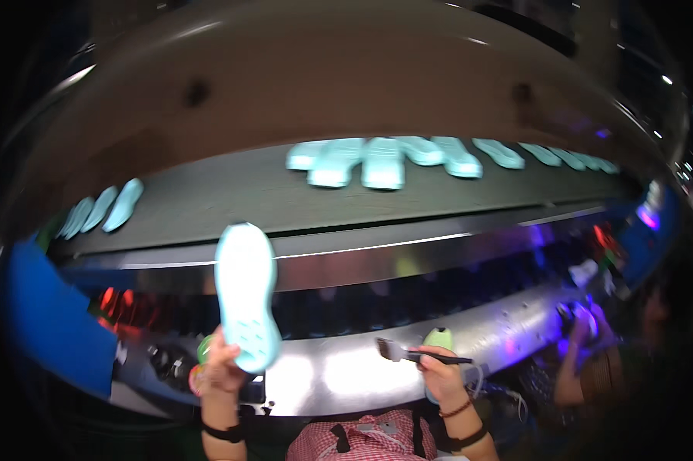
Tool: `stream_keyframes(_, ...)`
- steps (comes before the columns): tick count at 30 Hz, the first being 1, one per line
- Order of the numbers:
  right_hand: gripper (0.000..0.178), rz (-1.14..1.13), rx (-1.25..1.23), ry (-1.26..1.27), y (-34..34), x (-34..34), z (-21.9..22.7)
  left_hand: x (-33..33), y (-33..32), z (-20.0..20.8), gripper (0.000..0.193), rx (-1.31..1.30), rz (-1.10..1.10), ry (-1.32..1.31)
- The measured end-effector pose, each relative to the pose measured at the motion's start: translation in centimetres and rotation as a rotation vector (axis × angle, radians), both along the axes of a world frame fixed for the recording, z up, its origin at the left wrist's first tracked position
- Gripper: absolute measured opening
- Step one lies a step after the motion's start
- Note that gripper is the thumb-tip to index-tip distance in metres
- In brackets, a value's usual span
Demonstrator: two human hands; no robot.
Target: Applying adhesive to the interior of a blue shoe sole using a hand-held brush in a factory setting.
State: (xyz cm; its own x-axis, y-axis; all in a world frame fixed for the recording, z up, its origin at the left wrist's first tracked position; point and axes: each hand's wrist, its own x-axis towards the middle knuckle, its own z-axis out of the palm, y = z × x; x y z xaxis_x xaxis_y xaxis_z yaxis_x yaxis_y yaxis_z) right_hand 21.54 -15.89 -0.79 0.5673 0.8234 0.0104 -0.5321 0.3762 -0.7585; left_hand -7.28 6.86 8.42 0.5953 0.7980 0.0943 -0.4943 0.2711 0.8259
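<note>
Right now my left hand has its grip closed around the heel end of a pale turquoise shoe sole, holding it upright with its tread face, dotted with small holes, turned toward me. My right hand is closed on a dark-handled brush, its flat bristle head pointing left toward the sole but well apart from it. Just behind that hand, to the right of the sole, stands a light green container (I cannot tell what is in it). Both hands hang over the shiny metal worktop whose edge curves across below the sole. Beyond the sole runs a grey conveyor belt, carrying a cluster of matching turquoise soles up and to the right of mine, a thinner line trailing further right, and a few more soles off to its upper left. Far to the right of my sole, another person's hand is busy at the same worktop under purple light. Judging by how things sit, the brush has not yet touched the sole I hold, so its brushing looks undone; whether the soles on the belt are already brushed I cannot tell.
</note>
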Motion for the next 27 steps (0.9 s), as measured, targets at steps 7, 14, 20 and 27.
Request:
stream_keyframes(7, 0.028, -0.001, -0.007, -0.032, 3.6, -2.8, -1.2, 5.0, -5.7, -15.7, 0.054, -0.569, -0.714, -0.282)
stream_keyframes(14, 0.028, 0.483, -0.190, -0.295, 12.2, -12.0, -1.9, 8.0, -6.8, -18.4, 0.054, -0.564, -0.542, -0.464)
stream_keyframes(20, 0.028, 0.631, -0.205, -0.333, 13.3, -15.8, -1.2, 6.9, -6.5, -18.6, 0.060, -0.548, -0.455, -0.464)
stream_keyframes(27, 0.029, 0.589, -0.244, -0.342, 12.3, -13.5, -2.7, 5.8, -8.0, -17.7, 0.068, -0.554, -0.426, -0.467)
